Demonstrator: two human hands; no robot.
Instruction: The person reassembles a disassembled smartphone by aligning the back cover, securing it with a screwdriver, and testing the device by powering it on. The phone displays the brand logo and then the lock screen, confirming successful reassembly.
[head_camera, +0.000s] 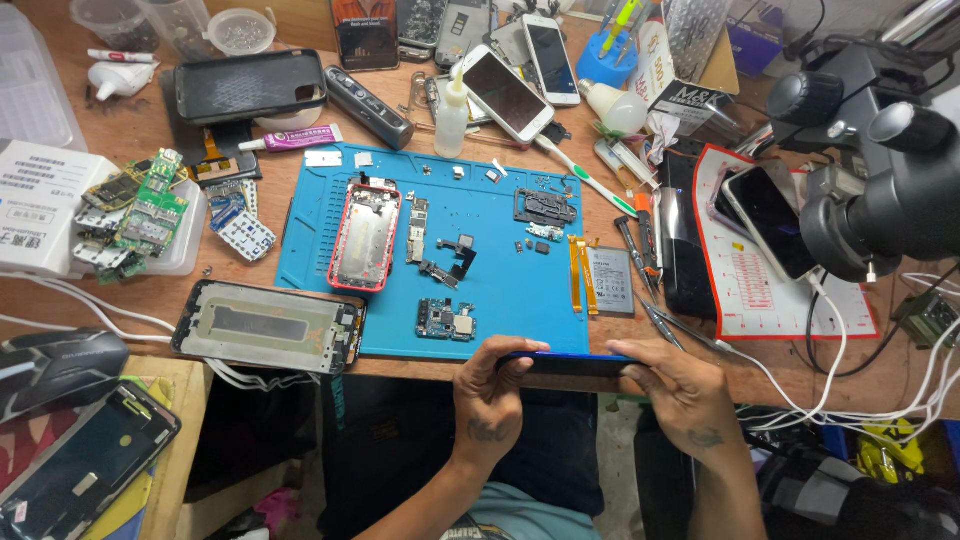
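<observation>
At near desk edge | left hand (492, 385) and right hand (672, 385) pinch ends of blue phone (565, 365) edge-on (over lap) | risk: slipped grip could drop it off mat (500, 330).

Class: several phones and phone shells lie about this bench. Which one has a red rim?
The opened phone shell lying on the blue mat, at its left side; the others have dark or pale rims.
</observation>
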